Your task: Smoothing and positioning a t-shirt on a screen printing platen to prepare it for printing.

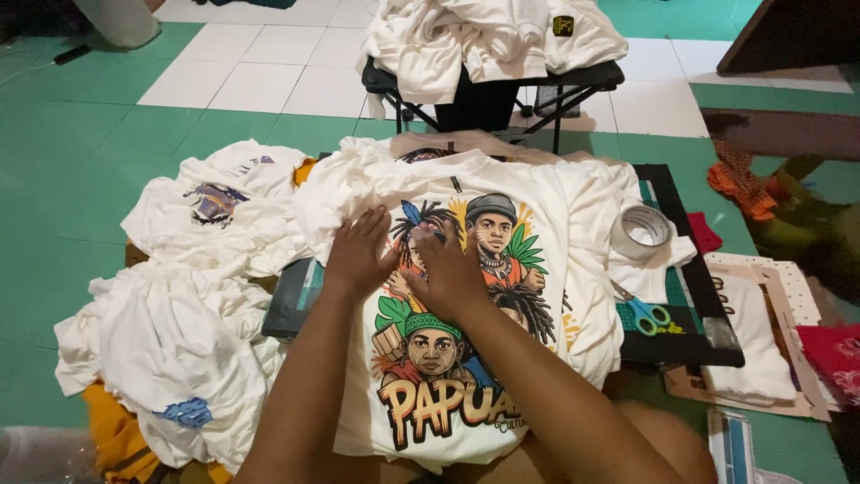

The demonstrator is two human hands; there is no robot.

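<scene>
A white printed T-shirt (466, 305) lies flat, print up, over a dark board (708, 296), its long axis running from the collar at the far end to the hem close to the person. Both hands rest palm-down on the print, side by side and touching near the middle of the shirt: the left hand (358, 253) sits toward the shirt's left half with fingers spread and pointing to the collar, and the right hand (451, 269) lies flat beside it, pinching nothing. Neither is nearer the collar by much; the shirt stretches away from and back toward them equally. Right of the shirt, on the board, lie a roll of tape (641, 229) and blue-handled scissors (647, 313). Left of the shirt is a heap of white shirts (193, 296); beyond its collar, a stand (493, 85) draped with more.
</scene>
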